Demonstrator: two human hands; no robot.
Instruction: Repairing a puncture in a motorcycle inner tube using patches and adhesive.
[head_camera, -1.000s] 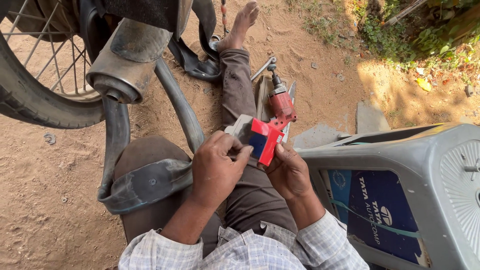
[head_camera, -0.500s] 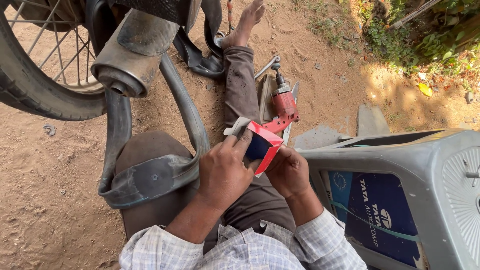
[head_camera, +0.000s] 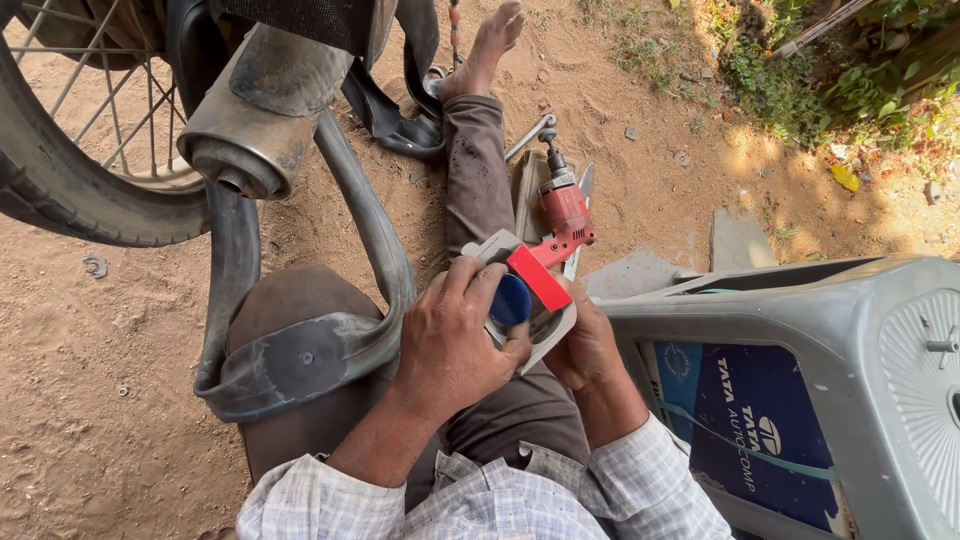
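I sit on bare dirt with a black rubber inner tube (head_camera: 300, 360) draped over my left knee. My left hand (head_camera: 455, 340) and my right hand (head_camera: 585, 345) together hold a small grey card (head_camera: 545, 345) with a red strip (head_camera: 538, 277) and a round blue piece (head_camera: 512, 300) on it, just above my lap. The fingers of my left hand pinch at the blue piece. My right hand supports the card from underneath on the right.
A motorcycle rear wheel (head_camera: 60, 190) and exhaust pipe (head_camera: 255, 115) stand at the upper left. A red power tool (head_camera: 562, 210) and a metal wrench (head_camera: 528, 135) lie by my right leg. A grey plastic case (head_camera: 800, 400) sits at my right.
The card has turned in my hands so the round blue piece now faces up. My left fingers have shifted onto it. The view has moved slightly closer to the wheel.
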